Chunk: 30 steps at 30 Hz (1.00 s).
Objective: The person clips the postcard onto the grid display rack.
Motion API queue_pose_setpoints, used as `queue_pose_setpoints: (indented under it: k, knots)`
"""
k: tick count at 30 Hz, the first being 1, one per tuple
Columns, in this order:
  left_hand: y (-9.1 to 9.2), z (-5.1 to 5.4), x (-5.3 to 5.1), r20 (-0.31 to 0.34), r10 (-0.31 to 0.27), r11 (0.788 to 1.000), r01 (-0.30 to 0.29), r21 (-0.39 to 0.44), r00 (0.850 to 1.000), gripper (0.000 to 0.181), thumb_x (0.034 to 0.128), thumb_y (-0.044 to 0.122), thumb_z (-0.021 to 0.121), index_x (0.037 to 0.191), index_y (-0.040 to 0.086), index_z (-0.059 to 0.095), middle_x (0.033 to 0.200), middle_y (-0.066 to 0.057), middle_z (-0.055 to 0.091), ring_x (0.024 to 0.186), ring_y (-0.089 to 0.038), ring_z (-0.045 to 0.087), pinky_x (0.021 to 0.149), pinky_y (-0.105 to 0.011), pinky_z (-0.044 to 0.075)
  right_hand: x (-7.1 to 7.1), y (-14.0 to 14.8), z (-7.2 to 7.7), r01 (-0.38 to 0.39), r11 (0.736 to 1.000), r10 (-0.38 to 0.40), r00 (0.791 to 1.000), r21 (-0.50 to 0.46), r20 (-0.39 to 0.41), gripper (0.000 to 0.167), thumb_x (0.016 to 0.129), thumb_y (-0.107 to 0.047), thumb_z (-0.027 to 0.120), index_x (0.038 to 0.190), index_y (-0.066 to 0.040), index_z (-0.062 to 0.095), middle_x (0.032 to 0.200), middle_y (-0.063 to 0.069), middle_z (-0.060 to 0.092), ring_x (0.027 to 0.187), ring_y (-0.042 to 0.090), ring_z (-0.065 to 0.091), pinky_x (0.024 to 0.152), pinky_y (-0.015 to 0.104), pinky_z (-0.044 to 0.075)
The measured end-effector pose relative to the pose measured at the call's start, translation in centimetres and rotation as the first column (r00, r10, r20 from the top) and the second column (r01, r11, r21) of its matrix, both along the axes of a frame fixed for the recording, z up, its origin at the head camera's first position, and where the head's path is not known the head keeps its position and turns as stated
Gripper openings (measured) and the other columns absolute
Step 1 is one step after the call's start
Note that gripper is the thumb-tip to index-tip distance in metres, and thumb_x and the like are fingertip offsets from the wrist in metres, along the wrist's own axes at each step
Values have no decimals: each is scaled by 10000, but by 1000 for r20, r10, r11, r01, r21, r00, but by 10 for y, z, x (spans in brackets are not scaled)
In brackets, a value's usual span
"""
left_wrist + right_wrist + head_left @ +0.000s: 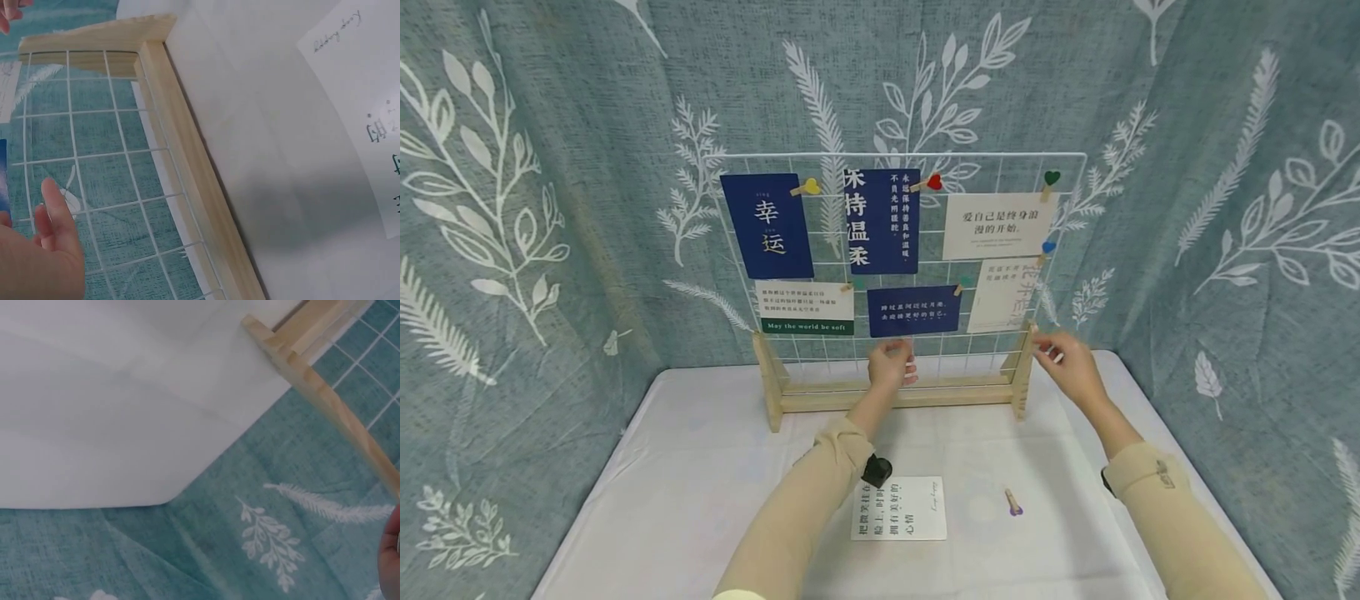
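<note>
A white wire grid (940, 343) stands upright in a wooden stand (895, 400), with several cards clipped to it. My left hand (891, 367) is just below a small dark blue card (913, 311) in the lower middle. In the left wrist view, that hand (47, 250) has its thumb extended over the grid, nothing visibly held. Beside the right post (1024, 367) is my right hand (1067, 362), fingers bent, tips at the post's top. Whether they pinch it is unclear. The right wrist view catches only an edge of this hand (390, 556).
On the white tablecloth (700, 458) lie a white card with dark writing (917, 508), partly behind my left sleeve, and a small clothespin with a purple end (1013, 502). Heart-topped clothespins, including a red one (933, 182), hold cards. A patterned teal curtain (625, 250) surrounds the table.
</note>
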<state>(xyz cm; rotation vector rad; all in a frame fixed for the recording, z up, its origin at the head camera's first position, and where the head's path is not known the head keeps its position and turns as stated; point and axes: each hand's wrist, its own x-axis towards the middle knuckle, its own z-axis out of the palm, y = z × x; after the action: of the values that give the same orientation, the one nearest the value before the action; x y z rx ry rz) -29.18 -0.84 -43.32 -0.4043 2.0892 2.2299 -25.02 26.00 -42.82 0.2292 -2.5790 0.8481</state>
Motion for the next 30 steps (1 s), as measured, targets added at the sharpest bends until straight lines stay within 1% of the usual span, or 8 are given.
queue_pose_setpoints:
  k: [4, 6, 11, 14, 18, 20, 25, 30]
  knots:
    - [-3, -6, 7, 16, -43, 999, 43, -23, 999, 255, 924, 149, 588, 1105, -30, 565, 696, -10, 576, 527, -58, 547, 730, -381, 588, 4, 0, -6, -23, 1000, 23, 999, -8, 34, 198, 876, -25, 625, 1043, 78, 650, 868, 209, 634, 761, 299, 600, 659, 403, 530]
    - [-4, -11, 9, 20, -55, 998, 56, -33, 998, 260, 924, 164, 595, 1095, -29, 565, 709, -18, 583, 533, -60, 547, 739, -387, 586, 6, 0, -9, -28, 1000, 28, 999, -7, 42, 193, 878, -27, 623, 1037, 79, 650, 862, 202, 639, 755, 287, 597, 654, 383, 526]
    - [-6, -22, 13, 23, -70, 996, 71, -58, 997, 233, 913, 159, 605, 1047, -29, 577, 737, -55, 621, 560, -97, 577, 598, -294, 593, 10, 1, -16, -32, 999, 32, 999, -8, 39, 180, 870, -17, 631, 1023, 71, 662, 862, 187, 652, 757, 272, 596, 638, 336, 523]
    - [-7, -28, 17, 23, -102, 990, 104, -96, 995, 240, 912, 159, 600, 1061, -27, 580, 827, -132, 663, 580, -99, 580, 546, -243, 573, 13, 1, -20, -33, 999, 34, 998, -18, 44, 179, 865, -13, 634, 1024, 62, 670, 860, 176, 656, 752, 258, 591, 627, 304, 516]
    - [-9, -36, 26, 23, -171, 969, 172, -176, 985, 270, 916, 161, 592, 1102, -34, 579, 987, -232, 664, 609, -97, 571, 543, -223, 566, 18, 1, -26, -31, 999, 32, 998, -17, 46, 165, 856, -2, 641, 1005, 59, 676, 829, 162, 654, 723, 241, 589, 611, 277, 511]
    - [-10, -41, 30, 21, -200, 956, 200, -213, 980, 276, 918, 159, 590, 1110, -38, 581, 1006, -239, 659, 657, -166, 613, 542, -227, 566, 20, 1, -30, -29, 999, 29, 998, -18, 48, 156, 854, 0, 643, 994, 58, 678, 820, 155, 654, 717, 235, 587, 603, 270, 511]
    - [-14, -53, 36, 14, -232, 926, 226, -303, 973, 265, 916, 171, 607, 1096, -23, 597, 955, -188, 670, 784, -287, 652, 524, -214, 554, 25, 2, -40, -29, 999, 31, 997, -28, 65, 145, 852, 0, 644, 983, 52, 680, 829, 148, 660, 728, 222, 581, 598, 254, 509]
    - [-17, -61, 42, 7, -257, 909, 245, -338, 966, 253, 914, 149, 602, 1095, -28, 593, 949, -191, 665, 721, -226, 615, 543, -234, 559, 29, 2, -47, -22, 999, 25, 997, -42, 69, 139, 845, 5, 648, 971, 53, 681, 820, 145, 660, 718, 211, 574, 593, 243, 503]
